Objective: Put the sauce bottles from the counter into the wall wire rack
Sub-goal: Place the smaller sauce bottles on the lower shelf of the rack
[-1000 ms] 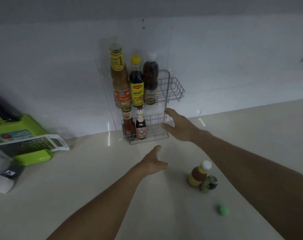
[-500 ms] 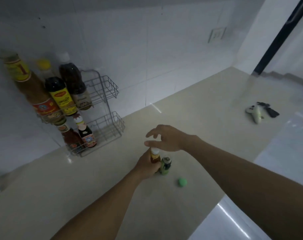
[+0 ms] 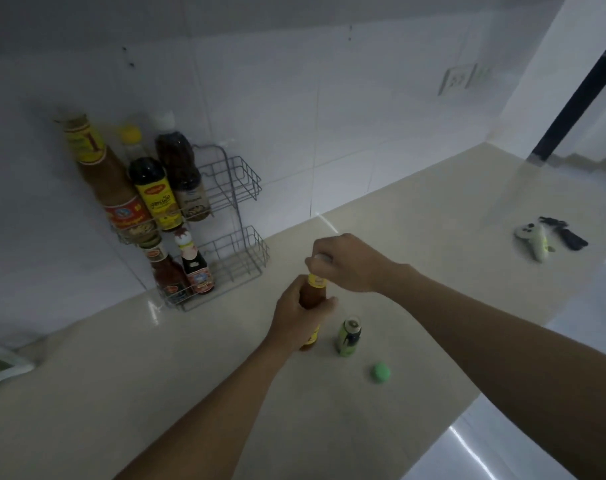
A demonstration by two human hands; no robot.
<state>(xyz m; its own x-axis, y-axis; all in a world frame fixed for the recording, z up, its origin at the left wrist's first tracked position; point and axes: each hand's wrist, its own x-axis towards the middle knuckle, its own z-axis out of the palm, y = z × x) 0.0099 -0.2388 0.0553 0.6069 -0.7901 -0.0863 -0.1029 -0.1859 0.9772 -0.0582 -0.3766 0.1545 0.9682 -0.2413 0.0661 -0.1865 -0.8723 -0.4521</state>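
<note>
At far left the wall wire rack [image 3: 239, 188] hangs on the tiled wall with its lower basket down at the counter [image 3: 156, 382]. Its upper tier carries three tall bottles crowded to the left, the lower tier two small ones, so the free room lies on the right of each basket, probably the reason for packing them that way. Further right the left hand [image 3: 299, 318] is wrapped around the body of an orange sauce bottle [image 3: 313, 292] and holds it upright, its base at or just off the counter; I cannot tell which. The right hand [image 3: 346, 263] sits on its top, fingers pinched on the white cap [image 3: 320, 258], seemingly steadying or tightening it before the carry. Just beside stands a small green bottle [image 3: 349, 336], uncapped, with a green cap [image 3: 380, 372] lying near it on the counter, so it looks unready for the rack.

Half a second ago the right hand hovered spread above the bottle with the white cap showing below it; now it has closed on that cap, and the bottle stands apart from the green one
</note>
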